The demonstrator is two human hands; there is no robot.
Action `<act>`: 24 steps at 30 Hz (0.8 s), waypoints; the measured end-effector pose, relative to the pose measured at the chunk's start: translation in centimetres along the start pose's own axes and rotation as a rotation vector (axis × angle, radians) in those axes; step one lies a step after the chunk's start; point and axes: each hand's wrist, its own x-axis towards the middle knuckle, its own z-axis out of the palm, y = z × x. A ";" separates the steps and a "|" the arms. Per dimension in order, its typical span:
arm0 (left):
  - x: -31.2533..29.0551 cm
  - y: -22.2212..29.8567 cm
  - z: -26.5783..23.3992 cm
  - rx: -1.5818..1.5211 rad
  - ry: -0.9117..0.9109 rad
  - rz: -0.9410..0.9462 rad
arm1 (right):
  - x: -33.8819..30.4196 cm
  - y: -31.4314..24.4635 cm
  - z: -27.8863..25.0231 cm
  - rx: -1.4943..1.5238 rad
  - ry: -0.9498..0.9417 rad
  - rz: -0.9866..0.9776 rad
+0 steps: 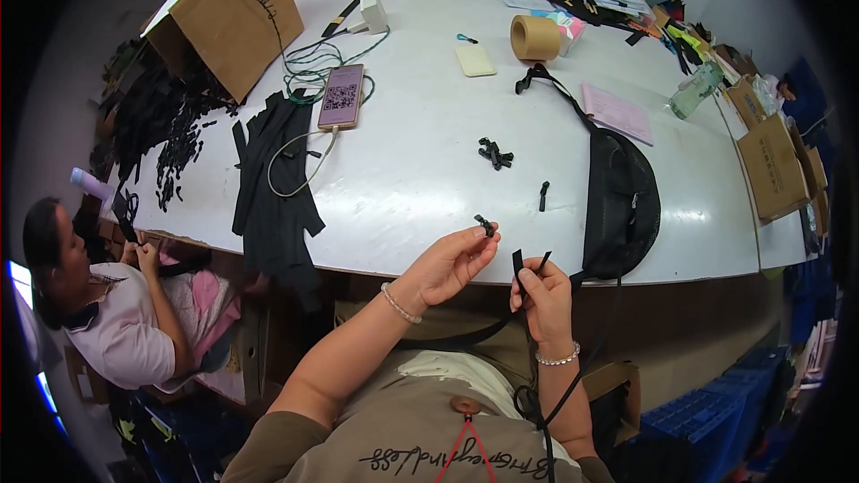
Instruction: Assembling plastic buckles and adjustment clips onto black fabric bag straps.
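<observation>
Your brown shirt is closest. Beyond it, your left hand pinches a small black clip, its shape hard to make out; your right hand closes on a black strap, whose tip points away from you, the rest partly hidden by your grip. To its right, a black waist bag lies lengthwise away from you on the white table, curved side rightward.

Your olive-brown T-shirt has short sleeves and dark script lettering; a red cord runs in a V to a round brown pendant; a pale beaded bracelet circles each of your wrists.
</observation>
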 end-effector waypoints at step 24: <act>-2.8 -1.0 -0.1 0.390 0.026 0.000 | -1.7 -0.2 1.4 -0.187 -0.034 0.022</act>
